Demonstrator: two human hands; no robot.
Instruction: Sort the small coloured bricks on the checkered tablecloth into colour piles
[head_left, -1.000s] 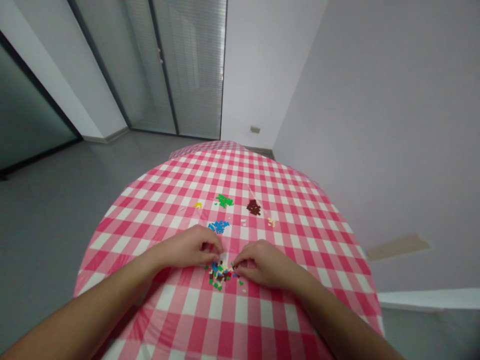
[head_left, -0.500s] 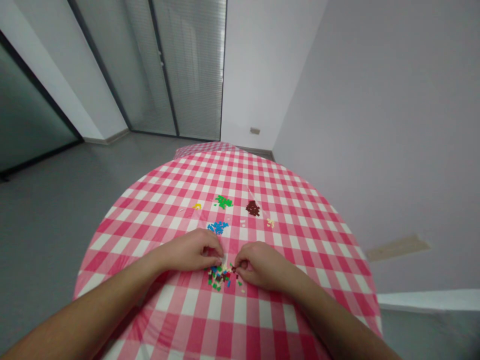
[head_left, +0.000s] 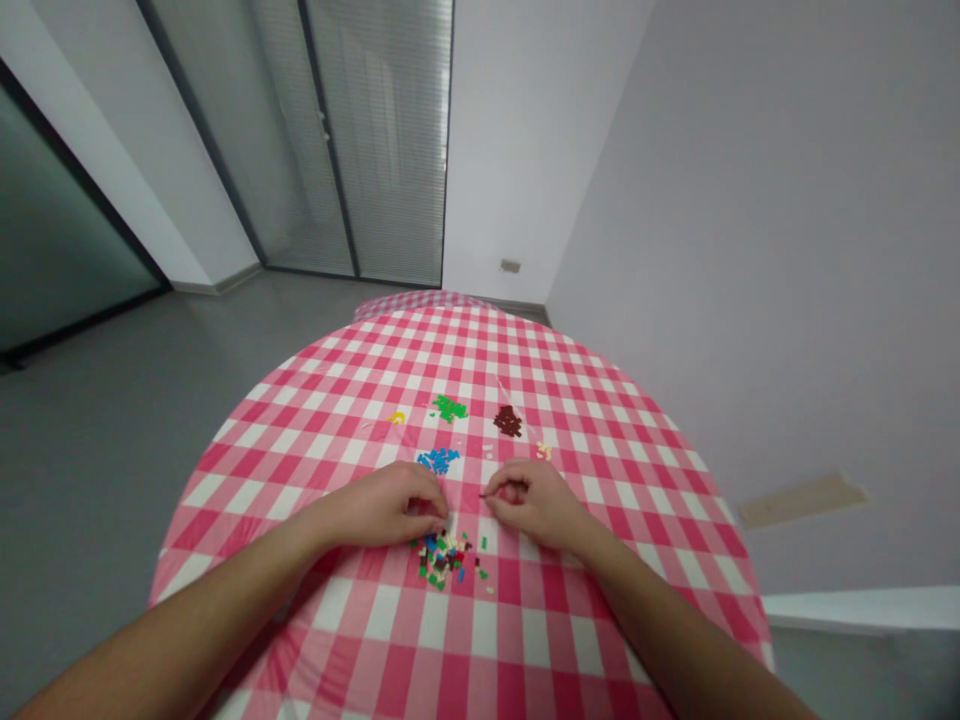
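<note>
A mixed pile of small coloured pieces (head_left: pixel 444 560) lies on the checked tablecloth near me. My left hand (head_left: pixel 397 503) rests at the pile's upper left edge, its fingertips pinched together; whatever they hold is too small to name. Above and right of the pile, my right hand (head_left: pixel 536 503) pinches a small dark piece (head_left: pixel 484 495). Beyond the hands are a blue group (head_left: pixel 438 460), a green group (head_left: pixel 450 408), a dark brown group (head_left: pixel 508 421), a few yellow pieces (head_left: pixel 397 417) and several cream pieces (head_left: pixel 544 451).
The round table (head_left: pixel 360 390) wears a pink and white checked cloth. A few pale pieces (head_left: pixel 487 450) lie between the blue and cream groups. Behind the table are a glass partition (head_left: pixel 382 150) and a white wall.
My right hand has moved up and away from the mixed pile with a small dark piece between its fingertips. My left hand has stayed by the pile.
</note>
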